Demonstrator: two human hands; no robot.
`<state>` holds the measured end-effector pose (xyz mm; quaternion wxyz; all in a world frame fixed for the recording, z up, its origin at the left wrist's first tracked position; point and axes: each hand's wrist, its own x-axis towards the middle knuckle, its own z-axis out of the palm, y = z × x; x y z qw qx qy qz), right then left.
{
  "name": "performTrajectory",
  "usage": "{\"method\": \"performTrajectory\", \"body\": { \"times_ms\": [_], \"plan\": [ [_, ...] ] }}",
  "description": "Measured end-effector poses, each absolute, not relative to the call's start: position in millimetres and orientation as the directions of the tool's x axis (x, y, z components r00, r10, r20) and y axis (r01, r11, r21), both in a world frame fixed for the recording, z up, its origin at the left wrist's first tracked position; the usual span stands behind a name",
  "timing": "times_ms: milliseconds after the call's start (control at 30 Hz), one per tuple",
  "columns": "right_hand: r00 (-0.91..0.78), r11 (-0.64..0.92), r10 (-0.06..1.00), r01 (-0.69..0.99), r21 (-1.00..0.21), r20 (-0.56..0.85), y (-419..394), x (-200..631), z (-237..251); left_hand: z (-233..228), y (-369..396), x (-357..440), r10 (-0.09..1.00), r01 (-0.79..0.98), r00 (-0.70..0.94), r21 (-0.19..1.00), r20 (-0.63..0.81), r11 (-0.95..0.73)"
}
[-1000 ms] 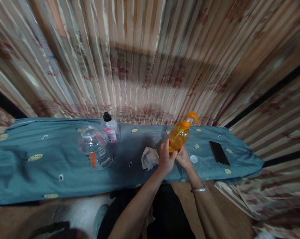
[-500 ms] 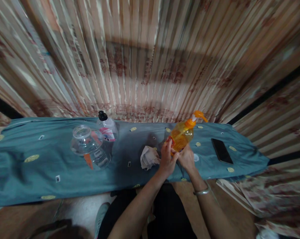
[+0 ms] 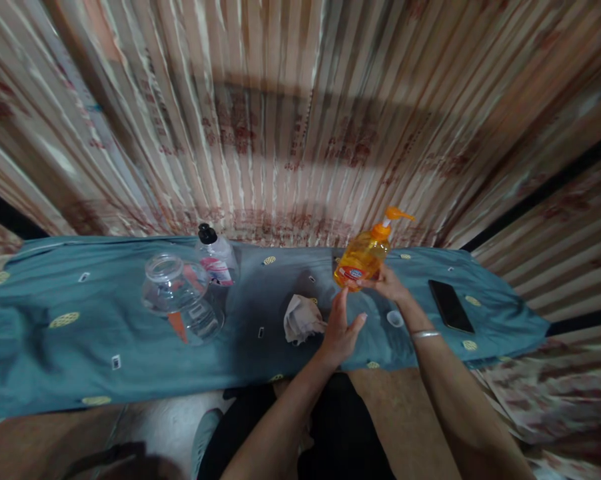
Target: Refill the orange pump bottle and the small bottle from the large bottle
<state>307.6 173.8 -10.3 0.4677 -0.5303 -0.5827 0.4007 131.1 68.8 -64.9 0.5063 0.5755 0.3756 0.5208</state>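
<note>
Orange translucent plastic pump bottle [image 3: 364, 259], right of frame centre, is held tilted above the teal-clothed surface [image 3: 80, 347] by the right hand [image 3: 388, 285], grip closed at its base. Left hand [image 3: 341, 327] is released, just below. Judged light, smooth, likely slippery; body is best grasped mid-height, not by the pump.

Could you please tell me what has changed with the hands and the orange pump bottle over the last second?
The left hand has let go of the orange pump bottle and now hangs open below it. The right hand alone holds the bottle at its base, carried farther from the body. The clear jar, crumpled cloth and phone lie where they were.
</note>
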Motion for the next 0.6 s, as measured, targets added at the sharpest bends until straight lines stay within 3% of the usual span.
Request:
{"method": "performTrajectory", "body": {
  "times_ms": [333, 600],
  "plan": [
    [-0.060, 0.037, 0.998, 0.270, -0.962, 0.022, 204, 317, 2, -52, 44, 97, 0.956, -0.067, 0.175, 0.972, 0.233, -0.225],
    [0.220, 0.076, 0.963, 0.326, -0.942, 0.154, 184, 310, -22, -34, 34, 60, 0.969, -0.068, 0.103, 0.974, 0.223, -0.217]
  ]
}}
